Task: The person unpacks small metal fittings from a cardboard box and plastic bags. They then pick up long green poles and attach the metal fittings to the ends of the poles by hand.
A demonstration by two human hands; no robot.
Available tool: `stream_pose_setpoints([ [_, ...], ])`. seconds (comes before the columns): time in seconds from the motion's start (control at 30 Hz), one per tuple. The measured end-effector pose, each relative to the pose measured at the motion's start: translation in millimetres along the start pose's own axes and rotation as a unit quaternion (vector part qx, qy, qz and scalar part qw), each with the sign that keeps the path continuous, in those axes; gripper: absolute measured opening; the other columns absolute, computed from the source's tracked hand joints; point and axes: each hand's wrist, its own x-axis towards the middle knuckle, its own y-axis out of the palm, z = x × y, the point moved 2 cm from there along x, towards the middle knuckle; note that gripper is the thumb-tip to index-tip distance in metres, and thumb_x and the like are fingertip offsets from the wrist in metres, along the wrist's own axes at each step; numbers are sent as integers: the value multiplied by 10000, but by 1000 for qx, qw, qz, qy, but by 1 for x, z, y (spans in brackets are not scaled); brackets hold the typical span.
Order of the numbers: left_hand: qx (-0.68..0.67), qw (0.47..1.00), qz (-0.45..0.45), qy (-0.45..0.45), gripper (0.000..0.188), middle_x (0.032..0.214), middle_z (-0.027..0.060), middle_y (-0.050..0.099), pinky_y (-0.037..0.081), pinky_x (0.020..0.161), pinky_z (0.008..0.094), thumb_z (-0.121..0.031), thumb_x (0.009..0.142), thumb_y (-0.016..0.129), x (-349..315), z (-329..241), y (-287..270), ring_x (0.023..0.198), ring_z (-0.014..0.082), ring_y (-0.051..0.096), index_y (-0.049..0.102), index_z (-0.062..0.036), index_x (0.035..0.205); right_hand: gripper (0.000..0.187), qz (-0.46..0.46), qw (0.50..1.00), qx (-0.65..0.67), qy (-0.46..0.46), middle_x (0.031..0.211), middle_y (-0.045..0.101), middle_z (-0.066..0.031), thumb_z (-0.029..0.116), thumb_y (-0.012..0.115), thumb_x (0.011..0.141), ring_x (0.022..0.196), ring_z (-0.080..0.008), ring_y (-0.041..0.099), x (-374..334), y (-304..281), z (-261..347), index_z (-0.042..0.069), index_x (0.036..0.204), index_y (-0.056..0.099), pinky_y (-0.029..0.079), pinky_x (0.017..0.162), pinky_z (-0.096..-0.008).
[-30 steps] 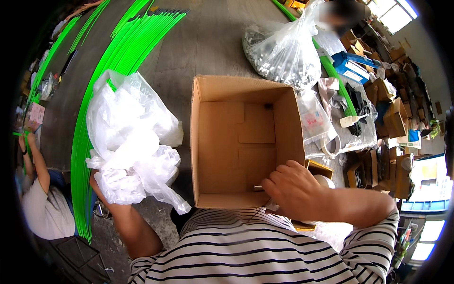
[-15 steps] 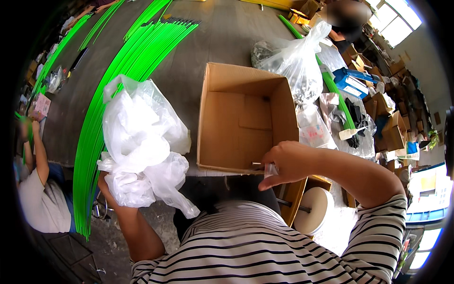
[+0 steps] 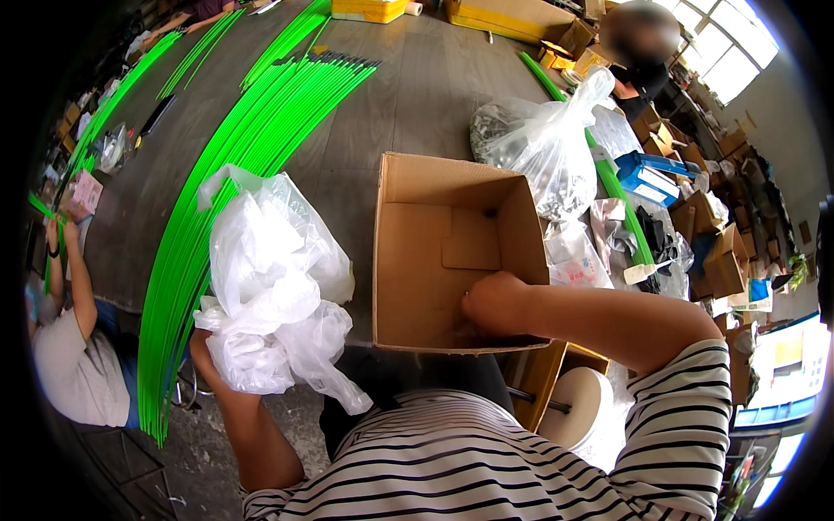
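The box (image 3: pixel 415 252) stands open-topped on the table (image 3: pixel 426 108), in front of the person's striped shirt (image 3: pixel 434 451). The right hand (image 3: pixel 497 304) reaches over the box's right wall and down inside it, fingers curled; their tips are hidden, so I cannot tell whether they grip anything. Left of the box bulges a crumpled white bag (image 3: pixel 269 269); the left hand (image 3: pixel 201 347) touches this bag's lower left side, its fingers mostly covered by plastic, so its grip cannot be told either. Green rods (image 3: pixel 208 204) lie farther left of the box. Beyond the box's far right corner sits a clear bag (image 3: pixel 565 165), and a blue case (image 3: pixel 647 178) lies farther right.
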Motion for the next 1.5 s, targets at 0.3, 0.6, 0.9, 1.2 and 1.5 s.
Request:
stream_pose_setpoints([
  [0.3, -20, 1000, 3, -18, 693, 1187, 183, 474, 409, 903, 414, -214, 731, 742, -3, 8, 1, 1067, 263, 508, 347, 21, 1250, 197, -113, 985, 77, 106, 867, 649, -195, 115, 522, 813, 854, -331, 641, 1, -5, -13, 8, 971, 573, 525, 709, -418],
  [0.6, 0, 1000, -11, -2, 624, 1157, 168, 497, 423, 879, 392, -189, 769, 695, 1, 1, 1, 1027, 242, 525, 364, 32, 1250, 186, -85, 979, 85, 163, 970, 634, -199, 160, 550, 824, 916, -349, 620, 18, -12, -39, 7, 918, 599, 513, 756, -429],
  [0.9, 76, 997, 7, 21, 686, 1216, 191, 462, 421, 904, 411, -212, 745, 726, -8, 20, -23, 1072, 268, 513, 343, 33, 1259, 210, -243, 932, 253, 90, 786, 626, -211, 208, 546, 826, 785, -342, 624, -38, -56, -14, 29, 895, 632, 497, 725, -418],
  [1.2, 252, 955, -20, 157, 273, 872, 152, 578, 453, 722, 388, -97, 669, 689, 26, -18, -9, 805, 309, 575, 577, 4, 896, 91, -320, 946, 26, 43, 652, 593, -77, 135, 566, 741, 726, -249, 583, -99, 4, 44, 61, 793, 569, 477, 592, -365],
  [1.5, 127, 933, 85, 326, 203, 571, 93, 519, 429, 560, 385, -26, 658, 629, 44, -63, 59, 539, 280, 501, 488, -86, 526, 102, -469, 880, 55, 49, 829, 508, -52, 132, 522, 765, 754, -205, 553, -99, 50, 43, 54, 819, 561, 491, 579, -316],
])
